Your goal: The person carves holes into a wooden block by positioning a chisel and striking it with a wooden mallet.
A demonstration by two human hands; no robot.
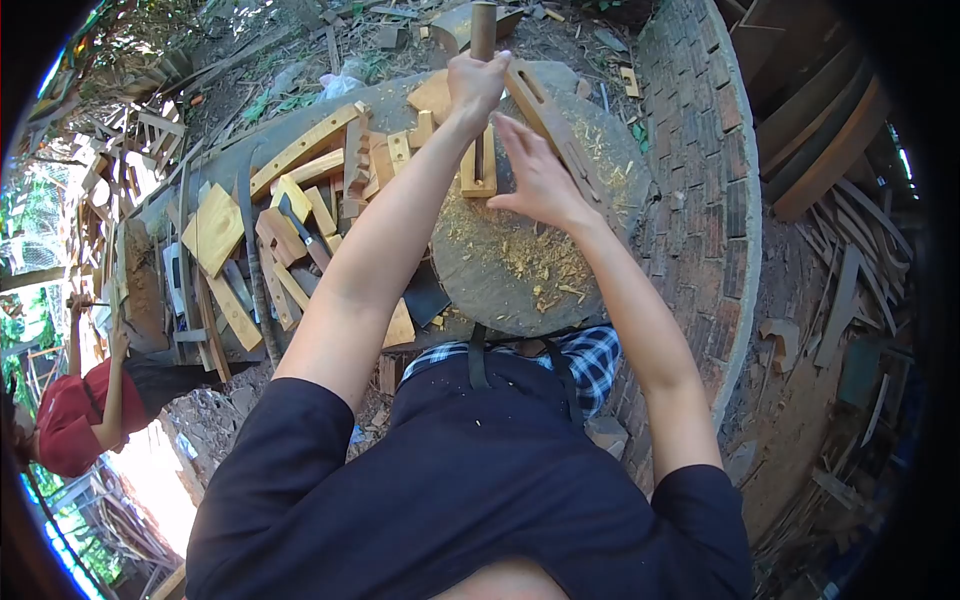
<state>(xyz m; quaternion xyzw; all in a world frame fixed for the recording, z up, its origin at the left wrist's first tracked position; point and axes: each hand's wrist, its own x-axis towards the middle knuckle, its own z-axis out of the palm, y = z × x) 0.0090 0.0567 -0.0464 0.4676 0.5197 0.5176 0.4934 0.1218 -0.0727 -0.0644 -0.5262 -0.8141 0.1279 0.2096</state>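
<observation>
My left hand (478,85) is closed around a thick round wooden handle (483,32); its other end is hidden behind the hand. Just below that fist lies a narrow wood block with a long slot (479,180) on the round wooden work surface (480,285). My right hand (538,175) hovers to the right of the block, fingers spread and holding nothing. Behind it, a longer slotted wood piece (545,115) slants across the surface. Wood shavings (530,255) are scattered around both pieces.
To the left lie several wood blocks (215,228), a long drilled bar (305,150) and a dark-handled tool (294,218). A brick wall (690,200) curves along the right. A person in a red shirt (75,425) is at the far left. Stacked boards (835,150) stand beyond the wall.
</observation>
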